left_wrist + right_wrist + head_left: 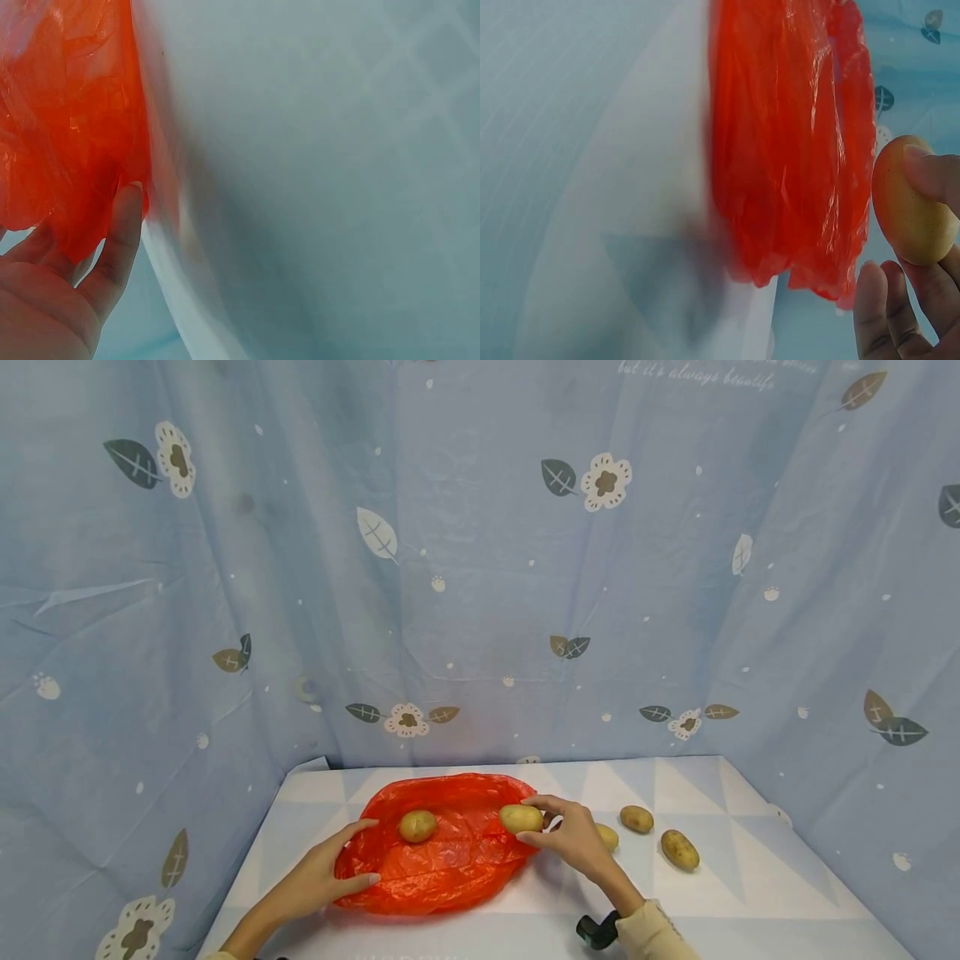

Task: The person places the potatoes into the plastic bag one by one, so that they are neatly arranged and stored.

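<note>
A red plastic bag lies spread on the table with its mouth facing up. Inside it, toward the left, is one potato. My left hand grips the bag's left edge, and in the left wrist view the thumb lies against the red plastic. Above the bag's right rim, my right hand pinches a second potato between thumb and fingers. The right wrist view shows this potato beside the bag's upper edge, with the thumb pressed on its side.
To the right on the patterned white table lie two potatoes, a farther potato and a nearer potato. Another potato is partly hidden behind my right hand. A blue printed curtain hangs behind the table.
</note>
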`<control>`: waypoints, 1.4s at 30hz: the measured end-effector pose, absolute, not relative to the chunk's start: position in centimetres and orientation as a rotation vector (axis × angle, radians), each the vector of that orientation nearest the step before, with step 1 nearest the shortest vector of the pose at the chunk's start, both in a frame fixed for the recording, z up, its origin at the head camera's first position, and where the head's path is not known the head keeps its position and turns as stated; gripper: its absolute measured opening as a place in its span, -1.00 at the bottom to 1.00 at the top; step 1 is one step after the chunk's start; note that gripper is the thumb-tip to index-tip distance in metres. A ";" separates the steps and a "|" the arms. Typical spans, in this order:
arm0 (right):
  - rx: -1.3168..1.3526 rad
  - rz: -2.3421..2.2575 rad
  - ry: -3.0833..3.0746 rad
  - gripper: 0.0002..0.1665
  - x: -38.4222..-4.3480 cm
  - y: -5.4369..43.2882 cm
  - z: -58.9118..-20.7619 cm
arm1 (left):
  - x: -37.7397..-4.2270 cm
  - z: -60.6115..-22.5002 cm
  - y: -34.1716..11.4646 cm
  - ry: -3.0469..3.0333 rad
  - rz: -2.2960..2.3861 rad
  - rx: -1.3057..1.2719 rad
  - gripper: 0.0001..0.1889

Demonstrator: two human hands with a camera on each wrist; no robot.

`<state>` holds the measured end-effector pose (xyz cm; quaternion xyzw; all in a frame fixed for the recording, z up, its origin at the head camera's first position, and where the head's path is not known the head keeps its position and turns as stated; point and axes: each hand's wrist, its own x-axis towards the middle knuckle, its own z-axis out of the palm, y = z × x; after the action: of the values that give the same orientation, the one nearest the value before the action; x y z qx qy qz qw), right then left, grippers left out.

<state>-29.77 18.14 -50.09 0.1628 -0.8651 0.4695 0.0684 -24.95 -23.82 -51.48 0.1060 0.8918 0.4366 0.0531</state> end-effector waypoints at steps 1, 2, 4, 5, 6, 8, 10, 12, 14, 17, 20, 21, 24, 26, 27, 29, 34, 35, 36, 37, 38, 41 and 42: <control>0.500 1.418 -2.601 -0.46 -29.8 17.9 -50.1 | -24.9 -51.5 -23.8 2.711 1.327 0.326 -0.13; 0.509 1.421 -2.600 -0.46 -29.8 17.7 -50.1 | -24.9 -51.5 -23.8 2.711 1.327 0.330 -0.13; 0.532 1.423 -2.598 -0.46 -29.9 17.3 -50.1 | -25.0 -51.5 -23.8 2.709 1.329 0.338 -0.13; 0.541 1.419 -2.597 -0.45 -29.9 17.1 -50.1 | -25.0 -51.6 -23.8 2.708 1.330 0.342 -0.13; 0.551 1.409 -2.598 -0.45 -29.9 16.9 -50.1 | -25.0 -51.6 -23.8 2.708 1.331 0.344 -0.13; 0.563 1.399 -2.607 -0.45 -29.9 16.5 -50.0 | -25.0 -51.7 -23.8 2.706 1.333 0.344 -0.13; 0.570 1.395 -2.614 -0.44 -29.9 16.1 -49.9 | -25.0 -51.7 -23.8 2.706 1.332 0.343 -0.13; 0.579 1.394 -2.623 -0.43 -30.0 15.7 -49.9 | -25.0 -51.6 -23.7 2.709 1.331 0.341 -0.13; 0.596 1.400 -2.623 -0.43 -30.1 15.3 -50.0 | -25.1 -51.5 -23.7 2.711 1.329 0.341 -0.13; 0.625 1.391 -2.614 -0.44 -30.3 14.8 -50.2 | -25.1 -51.5 -23.7 2.712 1.329 0.354 -0.14; 0.647 1.393 -2.602 -0.45 -30.5 14.3 -50.4 | -25.2 -51.5 -23.7 2.707 1.330 0.376 -0.14; 0.651 1.396 -2.600 -0.45 -30.5 14.2 -50.4 | -25.2 -51.5 -23.7 2.705 1.331 0.380 -0.14; 0.664 1.414 -2.599 -0.46 -30.5 13.6 -50.5 | -25.1 -51.4 -23.7 2.702 1.332 0.387 -0.15; 0.664 1.427 -2.608 -0.47 -30.4 13.2 -50.5 | -25.0 -51.4 -23.7 2.705 1.334 0.375 -0.15; 0.665 1.432 -2.614 -0.47 -30.3 13.0 -50.5 | -24.9 -51.3 -23.8 2.703 1.333 0.371 -0.15; 0.665 1.441 -2.623 -0.48 -30.2 12.7 -50.6 | -24.8 -51.4 -23.7 2.694 1.336 0.364 -0.15; 0.663 1.464 -2.634 -0.49 -29.9 11.8 -50.8 | -24.7 -51.4 -23.6 2.669 1.345 0.361 -0.14; 0.664 1.467 -2.633 -0.49 -29.9 11.6 -50.9 | -24.7 -51.4 -23.6 2.668 1.348 0.361 -0.14; 0.666 1.465 -2.632 -0.49 -29.9 11.5 -50.9 | -24.7 -51.4 -23.6 2.668 1.349 0.361 -0.14; 0.668 1.465 -2.634 -0.49 -29.9 11.3 -51.0 | -24.7 -51.4 -23.5 2.667 1.352 0.361 -0.14; 0.672 1.461 -2.637 -0.49 -29.9 11.2 -51.0 | -24.7 -51.4 -23.5 2.668 1.352 0.360 -0.14; 0.681 1.447 -2.641 -0.49 -30.0 10.8 -51.0 | -24.8 -51.3 -23.5 2.669 1.351 0.351 -0.13; 0.680 1.443 -2.645 -0.48 -30.0 10.6 -51.0 | -24.8 -51.3 -23.5 2.672 1.348 0.351 -0.13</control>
<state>-29.97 10.63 -50.96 0.2200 -0.8561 0.4670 0.0265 -24.82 -23.52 -51.28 0.1163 0.8849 0.4464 0.0641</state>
